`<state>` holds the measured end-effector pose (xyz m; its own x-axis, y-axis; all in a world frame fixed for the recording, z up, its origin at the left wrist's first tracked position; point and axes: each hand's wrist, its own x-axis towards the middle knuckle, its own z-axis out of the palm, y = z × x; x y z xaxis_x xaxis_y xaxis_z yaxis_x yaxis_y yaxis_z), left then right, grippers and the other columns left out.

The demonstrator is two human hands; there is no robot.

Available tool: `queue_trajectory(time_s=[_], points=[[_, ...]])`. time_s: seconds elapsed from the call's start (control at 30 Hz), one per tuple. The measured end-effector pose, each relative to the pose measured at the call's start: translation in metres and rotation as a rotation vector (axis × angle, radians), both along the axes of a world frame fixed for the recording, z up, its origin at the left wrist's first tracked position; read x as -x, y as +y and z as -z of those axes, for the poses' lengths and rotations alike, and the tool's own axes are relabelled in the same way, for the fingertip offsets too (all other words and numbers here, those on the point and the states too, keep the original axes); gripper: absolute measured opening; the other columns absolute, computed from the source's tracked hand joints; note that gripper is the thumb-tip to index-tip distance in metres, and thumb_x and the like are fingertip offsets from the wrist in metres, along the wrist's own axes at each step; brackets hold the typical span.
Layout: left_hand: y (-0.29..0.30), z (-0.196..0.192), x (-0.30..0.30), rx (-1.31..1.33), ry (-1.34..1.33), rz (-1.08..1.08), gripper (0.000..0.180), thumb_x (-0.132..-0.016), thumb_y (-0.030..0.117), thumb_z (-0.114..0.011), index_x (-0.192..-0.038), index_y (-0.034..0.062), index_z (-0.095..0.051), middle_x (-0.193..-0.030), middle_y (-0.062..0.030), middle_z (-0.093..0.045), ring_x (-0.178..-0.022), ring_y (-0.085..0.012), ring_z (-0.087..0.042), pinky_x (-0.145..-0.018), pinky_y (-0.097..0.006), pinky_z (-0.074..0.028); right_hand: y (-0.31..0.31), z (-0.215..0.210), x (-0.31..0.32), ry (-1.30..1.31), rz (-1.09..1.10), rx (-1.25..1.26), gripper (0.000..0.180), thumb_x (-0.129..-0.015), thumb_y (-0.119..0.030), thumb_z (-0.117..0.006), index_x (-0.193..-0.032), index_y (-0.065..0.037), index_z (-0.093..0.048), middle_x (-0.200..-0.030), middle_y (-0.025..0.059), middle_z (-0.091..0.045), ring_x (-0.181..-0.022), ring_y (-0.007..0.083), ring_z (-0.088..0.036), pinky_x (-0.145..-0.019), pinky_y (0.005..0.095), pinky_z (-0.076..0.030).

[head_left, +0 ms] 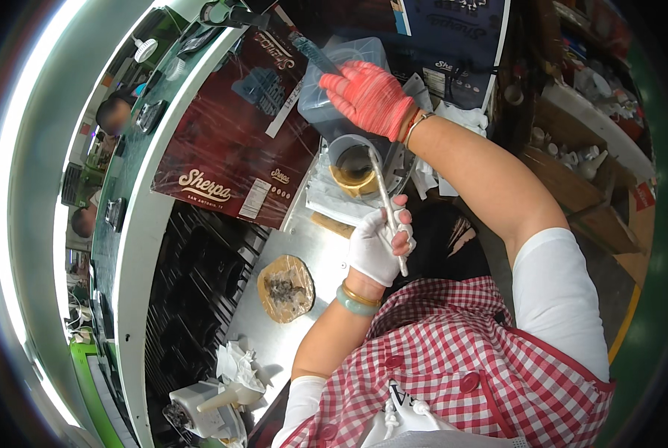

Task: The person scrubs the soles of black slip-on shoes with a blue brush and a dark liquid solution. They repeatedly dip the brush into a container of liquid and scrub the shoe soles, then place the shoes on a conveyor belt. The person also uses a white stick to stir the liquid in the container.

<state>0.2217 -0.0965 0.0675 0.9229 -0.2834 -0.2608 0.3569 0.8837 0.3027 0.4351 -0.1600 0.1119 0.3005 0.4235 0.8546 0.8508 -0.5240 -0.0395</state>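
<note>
My left hand (pixel 379 243), in a white glove with bare fingertips, is closed around a long white stick (pixel 383 190), possibly a wrapped brush handle. The stick's far end lies over the rim of a grey cup (pixel 347 149) with a yellowish band and dark contents; whether the tip touches them is unclear. Farther off, my right hand (pixel 367 97), in a red knit glove, is at a translucent plastic bin (pixel 364 52). Its fingers are closed on a dark bluish strip-shaped piece (pixel 315 54) that slants up to the left above the bin.
A round brown pad (pixel 285 290) with a grey smudge lies on the metal bench (pixel 244 328). Maroon printed cardboard (pixel 229 142) stands at the left. Crumpled tissue (pixel 237 366) and a white container (pixel 200 411) sit near left. Wooden shelves (pixel 573 164) hold bottles at right.
</note>
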Motion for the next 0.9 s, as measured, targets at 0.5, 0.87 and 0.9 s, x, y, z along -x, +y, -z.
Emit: queue_trajectory(time_s=[0.5,0.87,0.9], points=[[0.006,0.027,-0.005,-0.396,0.008,-0.313,0.02,-0.091,0.005,-0.049,-0.11,0.0021,-0.049,-0.09,-0.01,-0.059,-0.071,-0.0134,-0.055,-0.056,-0.023,-0.044,0.0,-0.001,0.002,0.021,0.001,0.016,0.028,-0.084,-0.025,-0.055,-0.107,-0.011,-0.061,-0.097,0.0144,-0.061,-0.097,0.0325,-0.056,-0.087,0.0392,-0.043],[0.022,-0.003,0.0,-0.205,0.072,0.059,0.03,-0.087,0.016,-0.05,-0.111,-0.0017,-0.05,-0.087,-0.0095,-0.057,-0.063,-0.0132,-0.047,-0.05,-0.021,-0.037,0.0,-0.002,0.001,0.019,-0.004,0.005,0.028,-0.084,-0.025,-0.053,-0.106,-0.01,-0.06,-0.098,0.013,-0.061,-0.097,0.0322,-0.056,-0.09,0.0395,-0.042],[0.018,0.0,0.002,-0.195,0.076,0.05,0.03,-0.087,0.015,-0.05,-0.111,-0.0019,-0.05,-0.088,-0.0098,-0.057,-0.064,-0.0137,-0.048,-0.051,-0.021,-0.038,0.0,0.0,0.001,0.016,0.002,0.006,0.028,-0.084,-0.025,-0.053,-0.106,-0.01,-0.06,-0.097,0.0129,-0.062,-0.097,0.0322,-0.056,-0.09,0.0395,-0.042]])
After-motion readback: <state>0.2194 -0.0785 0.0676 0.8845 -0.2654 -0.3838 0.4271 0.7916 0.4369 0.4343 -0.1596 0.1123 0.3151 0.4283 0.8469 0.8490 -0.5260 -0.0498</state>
